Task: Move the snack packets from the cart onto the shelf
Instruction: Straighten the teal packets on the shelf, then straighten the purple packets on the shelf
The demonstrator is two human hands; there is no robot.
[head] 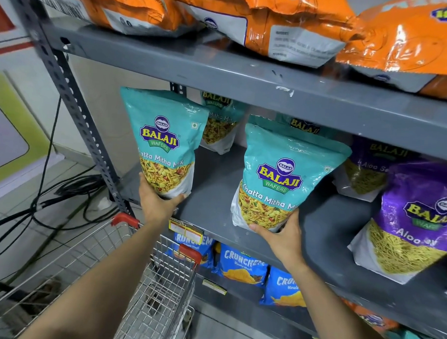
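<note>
While purple packets [416, 218] crowd the shelf [215, 202] at three o'clock, a teal packet [164, 143] is gripped by the left hand [158, 202] and another teal packet [281, 180] by the right hand [283, 234].

Grey metal shelf [215, 202] with teal packets [221, 122] and purple packets [419, 221].

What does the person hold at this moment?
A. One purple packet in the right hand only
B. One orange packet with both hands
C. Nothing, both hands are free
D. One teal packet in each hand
D: the left hand grips the bottom of one teal Khatta Mitha Mix packet, and the right hand grips the bottom of a second teal packet, both at the middle shelf.
</note>
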